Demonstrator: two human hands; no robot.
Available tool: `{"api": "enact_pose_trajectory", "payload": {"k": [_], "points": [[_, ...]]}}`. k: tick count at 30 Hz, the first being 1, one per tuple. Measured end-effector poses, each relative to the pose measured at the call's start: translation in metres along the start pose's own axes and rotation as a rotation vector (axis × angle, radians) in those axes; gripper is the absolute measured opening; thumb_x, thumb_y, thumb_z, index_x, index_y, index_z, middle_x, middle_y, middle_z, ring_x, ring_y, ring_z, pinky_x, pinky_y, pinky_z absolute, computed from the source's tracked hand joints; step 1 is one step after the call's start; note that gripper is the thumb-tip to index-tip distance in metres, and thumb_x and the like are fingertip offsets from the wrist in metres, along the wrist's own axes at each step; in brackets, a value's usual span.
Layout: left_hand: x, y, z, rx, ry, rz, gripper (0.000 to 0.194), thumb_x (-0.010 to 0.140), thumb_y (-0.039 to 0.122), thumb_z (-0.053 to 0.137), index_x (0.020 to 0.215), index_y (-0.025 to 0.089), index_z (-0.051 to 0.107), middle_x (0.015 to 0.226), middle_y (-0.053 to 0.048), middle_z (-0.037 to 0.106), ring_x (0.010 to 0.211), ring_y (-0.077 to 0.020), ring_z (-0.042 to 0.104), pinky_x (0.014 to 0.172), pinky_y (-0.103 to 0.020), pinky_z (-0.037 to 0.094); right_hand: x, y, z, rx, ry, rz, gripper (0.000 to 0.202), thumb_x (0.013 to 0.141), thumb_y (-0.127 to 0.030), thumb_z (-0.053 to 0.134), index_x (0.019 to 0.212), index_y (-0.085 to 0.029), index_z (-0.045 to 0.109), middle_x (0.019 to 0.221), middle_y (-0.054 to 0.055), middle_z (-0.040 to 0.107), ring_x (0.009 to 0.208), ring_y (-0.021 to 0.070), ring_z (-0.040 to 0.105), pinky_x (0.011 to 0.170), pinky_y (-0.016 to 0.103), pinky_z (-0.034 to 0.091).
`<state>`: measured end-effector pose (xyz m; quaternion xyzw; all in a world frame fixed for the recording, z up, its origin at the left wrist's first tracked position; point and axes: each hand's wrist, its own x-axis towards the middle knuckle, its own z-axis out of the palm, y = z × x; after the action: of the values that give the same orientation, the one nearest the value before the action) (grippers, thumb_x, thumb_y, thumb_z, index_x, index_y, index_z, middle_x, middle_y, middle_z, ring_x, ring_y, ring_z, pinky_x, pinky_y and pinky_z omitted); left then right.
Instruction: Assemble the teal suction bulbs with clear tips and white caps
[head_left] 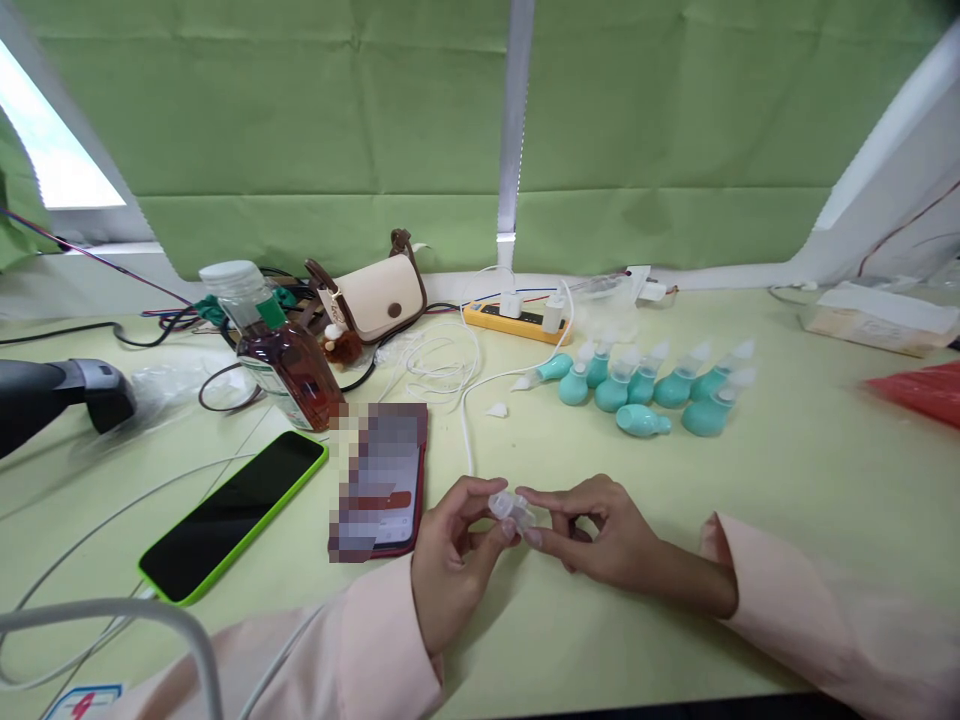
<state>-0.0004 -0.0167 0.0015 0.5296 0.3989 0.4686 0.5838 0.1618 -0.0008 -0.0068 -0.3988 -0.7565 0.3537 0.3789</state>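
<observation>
My left hand (463, 560) pinches a small translucent plastic piece (511, 508) between thumb and fingers, just above the table's near side. From the right, my right hand (611, 530) grips the same piece with thumb and forefinger. Its exact shape is partly covered by my fingertips. Beyond the hands stand several teal rubber squeeze bulbs (679, 387) with pointed clear tips. One bulb (643, 420) lies on its side with no tip on it. Another tipped bulb (553, 367) lies at the group's left. A small whitish piece (496, 410) rests on the table in front of them.
Left of my hands lie a red-cased phone (390, 480) and a green-cased phone (236, 515). Behind them are a tilted bottle of dark liquid (289, 365), a cream handbag (382, 298), white cables (442, 365) and a yellow power strip (487, 319). A tissue pack (881, 315) sits far right.
</observation>
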Motion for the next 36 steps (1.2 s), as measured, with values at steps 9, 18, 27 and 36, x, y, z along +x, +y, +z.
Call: {"api": "enact_pose_trajectory", "payload": {"k": [9, 18, 27, 36], "points": [[-0.002, -0.002, 0.0, 0.089, 0.04, 0.068, 0.018, 0.073, 0.021, 0.057, 0.09, 0.018, 0.052, 0.083, -0.005, 0.063, 0.075, -0.0145, 0.058, 0.063, -0.022, 0.046, -0.002, -0.003, 0.001, 0.111, -0.091, 0.118, 0.041, 0.065, -0.03, 0.06, 0.103, -0.012, 0.06, 0.037, -0.007, 0.04, 0.035, 0.0034, 0.029, 0.037, 0.016, 0.028], [-0.001, -0.004, -0.002, 0.195, 0.027, 0.164, 0.018, 0.074, 0.02, 0.056, 0.092, 0.019, 0.055, 0.086, -0.004, 0.06, 0.083, -0.0168, 0.057, 0.067, -0.024, 0.05, 0.002, -0.007, 0.004, 0.115, 0.098, 0.235, 0.035, 0.059, -0.031, 0.065, 0.087, -0.012, 0.066, 0.034, -0.006, 0.044, 0.033, 0.0049, 0.035, 0.035, 0.018, 0.031], [-0.003, -0.009, -0.003, 0.231, 0.016, 0.219, 0.011, 0.074, 0.019, 0.054, 0.085, 0.016, 0.054, 0.086, -0.005, 0.062, 0.081, -0.0165, 0.058, 0.066, -0.025, 0.051, 0.0, -0.005, 0.006, 0.122, 0.071, 0.188, 0.033, 0.064, -0.031, 0.061, 0.09, -0.011, 0.065, 0.032, -0.01, 0.033, 0.031, 0.0022, 0.025, 0.034, 0.017, 0.026], [0.003, 0.0, -0.005, 0.116, -0.038, 0.081, 0.029, 0.07, 0.022, 0.061, 0.097, 0.014, 0.057, 0.084, -0.006, 0.066, 0.076, -0.0152, 0.06, 0.067, -0.022, 0.049, -0.002, -0.004, 0.006, -0.116, 0.06, -0.109, 0.039, 0.072, -0.034, 0.054, 0.106, -0.015, 0.056, 0.035, -0.009, 0.044, 0.03, 0.0045, 0.037, 0.038, 0.018, 0.034]]}}
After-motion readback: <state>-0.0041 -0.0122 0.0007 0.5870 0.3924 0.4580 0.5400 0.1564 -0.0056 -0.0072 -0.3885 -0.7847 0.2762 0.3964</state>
